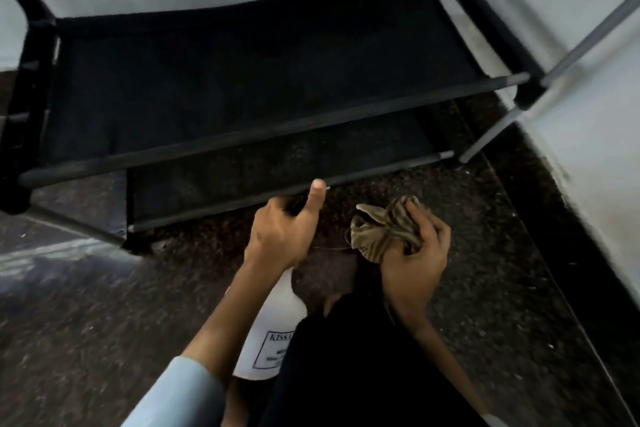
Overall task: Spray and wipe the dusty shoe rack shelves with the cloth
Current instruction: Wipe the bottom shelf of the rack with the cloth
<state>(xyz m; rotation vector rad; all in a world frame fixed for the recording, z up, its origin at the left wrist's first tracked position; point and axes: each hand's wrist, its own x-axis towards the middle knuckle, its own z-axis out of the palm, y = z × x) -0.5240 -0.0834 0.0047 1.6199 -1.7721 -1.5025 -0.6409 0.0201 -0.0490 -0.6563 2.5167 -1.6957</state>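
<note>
A black fabric shoe rack (242, 87) with grey tube legs stands against the white wall, its upper shelf and lower shelf (277, 170) both bare. My left hand (280, 229) grips the dark spray head of a white spray bottle (273, 333), thumb stuck out toward the lower shelf's front bar. The bottle's body hangs below my wrist, partly hidden by my forearm and my dark trouser leg. Just right of it, my right hand (415, 253) holds a bunched-up striped brown cloth (384, 229) above the floor in front of the rack.
The floor (104, 322) is dark speckled stone. A white wall with a dark skirting (554, 236) runs along the right, close to the rack's right legs (491, 135). My knee in black fabric (363, 357) fills the lower middle.
</note>
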